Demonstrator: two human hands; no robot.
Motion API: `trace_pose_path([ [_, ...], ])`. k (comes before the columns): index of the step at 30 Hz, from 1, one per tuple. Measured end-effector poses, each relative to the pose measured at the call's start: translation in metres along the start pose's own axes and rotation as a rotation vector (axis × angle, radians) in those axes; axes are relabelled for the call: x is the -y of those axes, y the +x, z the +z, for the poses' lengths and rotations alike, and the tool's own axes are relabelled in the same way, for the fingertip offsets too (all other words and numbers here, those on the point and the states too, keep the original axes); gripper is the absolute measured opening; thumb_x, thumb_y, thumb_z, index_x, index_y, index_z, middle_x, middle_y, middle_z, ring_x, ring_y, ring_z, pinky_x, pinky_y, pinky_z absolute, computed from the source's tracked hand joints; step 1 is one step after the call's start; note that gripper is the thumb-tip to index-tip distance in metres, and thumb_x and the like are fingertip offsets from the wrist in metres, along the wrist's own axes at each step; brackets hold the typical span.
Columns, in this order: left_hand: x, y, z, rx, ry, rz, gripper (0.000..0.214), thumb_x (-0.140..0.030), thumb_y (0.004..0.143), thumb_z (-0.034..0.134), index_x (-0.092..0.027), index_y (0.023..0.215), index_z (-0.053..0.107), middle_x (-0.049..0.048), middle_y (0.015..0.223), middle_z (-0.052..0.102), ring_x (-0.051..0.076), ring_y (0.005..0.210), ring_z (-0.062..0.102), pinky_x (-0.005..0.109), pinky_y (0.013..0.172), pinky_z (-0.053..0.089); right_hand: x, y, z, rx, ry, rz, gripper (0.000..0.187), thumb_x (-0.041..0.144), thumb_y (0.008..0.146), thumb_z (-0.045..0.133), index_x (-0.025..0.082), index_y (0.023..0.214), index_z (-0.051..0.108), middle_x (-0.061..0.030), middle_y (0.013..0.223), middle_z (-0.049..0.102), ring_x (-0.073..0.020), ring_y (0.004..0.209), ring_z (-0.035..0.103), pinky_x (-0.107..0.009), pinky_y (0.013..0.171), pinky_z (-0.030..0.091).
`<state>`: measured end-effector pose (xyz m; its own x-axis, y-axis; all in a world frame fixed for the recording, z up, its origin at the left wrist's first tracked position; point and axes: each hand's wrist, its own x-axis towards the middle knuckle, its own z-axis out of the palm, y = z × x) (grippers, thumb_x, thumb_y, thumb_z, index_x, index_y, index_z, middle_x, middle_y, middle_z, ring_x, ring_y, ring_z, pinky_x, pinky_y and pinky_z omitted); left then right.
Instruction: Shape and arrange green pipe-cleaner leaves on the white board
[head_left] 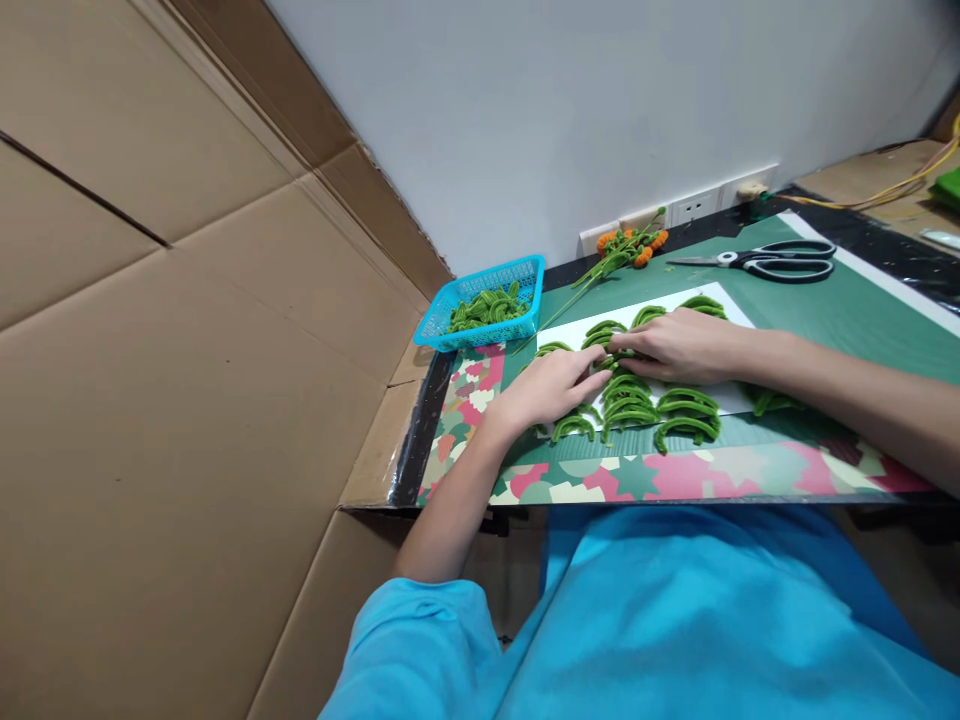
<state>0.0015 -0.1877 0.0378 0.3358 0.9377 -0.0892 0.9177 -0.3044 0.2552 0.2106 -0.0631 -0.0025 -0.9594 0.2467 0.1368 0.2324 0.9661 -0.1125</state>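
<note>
My bright blue shirt [675, 620] fills the bottom of the view and hides the near edge of the counter [417, 440]. My right forearm runs out of the frame at the right and lies across some of the fuzzy green arched wire pieces [686, 403], so only their ends show beneath it. These pieces lie in loose rows partly on a camouflage-patterned sheet [637, 478] and partly on a white paper sheet [720, 305] further back.

My left hand [551, 385] and right hand [679, 345] lie low over the middle of the rows, palms down, with the fingertips of both meeting on one of the arches. The fingers are drawn close together there, but I cannot tell whether they pinch the arch or only press on it; the knuckles cover it. More arches lie just in front of both hands and behind the right one.

Beyond the left hand, a turquoise plastic lattice basket [525, 272] sits at the counter's corner, overhanging it, with a heap of the same green pieces inside. Behind the white sheet, on a green cutting mat [847, 310], lie orange pompom flowers on green stems [634, 245] and black-handled scissors [780, 260]. White wall sockets [694, 205] sit at the far edge. A brown cardboard wall [187, 350] stands to the left.
</note>
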Motion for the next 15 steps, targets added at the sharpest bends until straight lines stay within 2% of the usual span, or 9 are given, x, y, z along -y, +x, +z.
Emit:
trace_pose_path([
  [15,0.0005,0.0007,-0.001,0.005,-0.01,-0.019,0.028,-0.043,0.11,0.044,-0.021,0.112,0.063,0.0036,0.091,0.073,0.02,0.08,0.065,0.028,0.068,0.038,0.0013,0.0011,-0.0014,-0.016,0.0,-0.005,0.028,0.036,0.107,0.046,0.018,0.113,0.067,-0.0088,0.084,0.073,-0.0204,0.066,0.061,-0.031,0.062,0.024],
])
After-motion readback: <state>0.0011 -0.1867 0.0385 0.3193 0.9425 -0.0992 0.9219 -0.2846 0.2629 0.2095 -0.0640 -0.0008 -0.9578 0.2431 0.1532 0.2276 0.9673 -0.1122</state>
